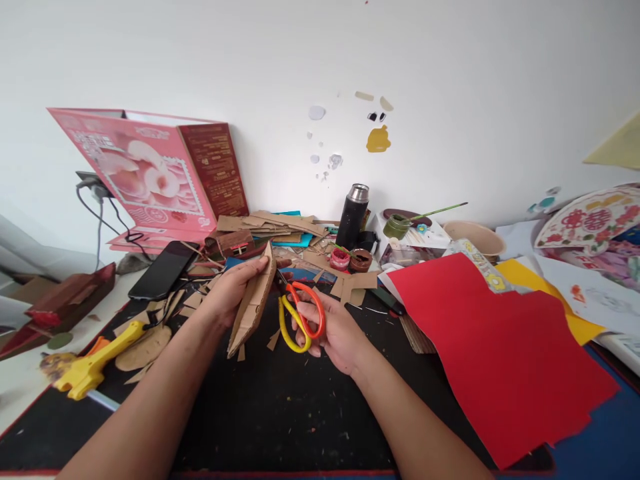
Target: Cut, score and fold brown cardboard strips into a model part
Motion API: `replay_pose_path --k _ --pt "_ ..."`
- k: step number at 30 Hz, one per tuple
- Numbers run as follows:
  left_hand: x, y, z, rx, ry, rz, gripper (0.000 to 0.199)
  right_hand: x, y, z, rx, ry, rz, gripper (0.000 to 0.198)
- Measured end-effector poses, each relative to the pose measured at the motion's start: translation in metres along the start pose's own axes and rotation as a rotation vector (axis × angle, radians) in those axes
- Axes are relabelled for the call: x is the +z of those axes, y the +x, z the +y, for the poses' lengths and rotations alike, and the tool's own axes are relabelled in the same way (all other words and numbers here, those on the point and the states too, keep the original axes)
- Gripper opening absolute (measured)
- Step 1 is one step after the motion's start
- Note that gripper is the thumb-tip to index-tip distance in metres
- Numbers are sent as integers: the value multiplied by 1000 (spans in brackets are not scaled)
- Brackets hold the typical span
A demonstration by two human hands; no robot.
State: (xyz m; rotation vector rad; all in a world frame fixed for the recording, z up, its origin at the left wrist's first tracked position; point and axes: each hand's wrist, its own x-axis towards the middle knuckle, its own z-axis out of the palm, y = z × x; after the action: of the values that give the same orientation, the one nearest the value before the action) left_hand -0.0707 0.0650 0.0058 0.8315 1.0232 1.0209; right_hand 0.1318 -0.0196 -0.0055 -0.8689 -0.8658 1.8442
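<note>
My left hand (234,288) grips a folded piece of brown corrugated cardboard (251,310), held up on edge above the black mat (300,413). In my right hand (333,328) is a pair of scissors (309,313) with one red and one yellow handle loop. My fingers pass through the loops. The blades point up and left toward the cardboard's right side. Their tips are partly hidden, so I cannot tell whether they touch it. Small cardboard scraps (273,339) lie on the mat below.
A yellow glue gun (95,367) and a black phone (164,270) lie left. Behind stand a pink box (145,167), a black thermos (353,217), paint jars (360,261) and stacked cardboard strips (273,223). Red paper (505,353) covers the right side.
</note>
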Motion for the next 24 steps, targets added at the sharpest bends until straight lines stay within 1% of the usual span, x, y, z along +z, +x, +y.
replay_pose_path --k 2,3,5,7,11,15,17,21,24 --pt "4 -3 0 22 8 -4 37 1 0 2 6 9 -47 53" --pt "6 -5 -1 30 18 -34 38 1 0 3 11 9 -69 52" --pt "12 -9 -1 25 42 -133 42 3 -1 5 22 -2 -102 55" --pt "15 -12 -2 0 54 -188 44 4 -1 8 32 -18 -115 60" --pt "15 -14 -1 3 71 -162 42 5 1 11 11 -29 -112 64" --pt "13 -15 2 -32 105 -184 50 0 3 9 -45 -44 -103 68" --pt "12 -15 5 -22 111 -164 54 -3 4 6 -70 -65 -96 72" --pt "7 -12 9 110 122 -26 55 -9 3 1 -117 -117 -93 77" --pt "2 -8 11 186 181 50 53 -11 2 -2 -146 -128 -85 77"
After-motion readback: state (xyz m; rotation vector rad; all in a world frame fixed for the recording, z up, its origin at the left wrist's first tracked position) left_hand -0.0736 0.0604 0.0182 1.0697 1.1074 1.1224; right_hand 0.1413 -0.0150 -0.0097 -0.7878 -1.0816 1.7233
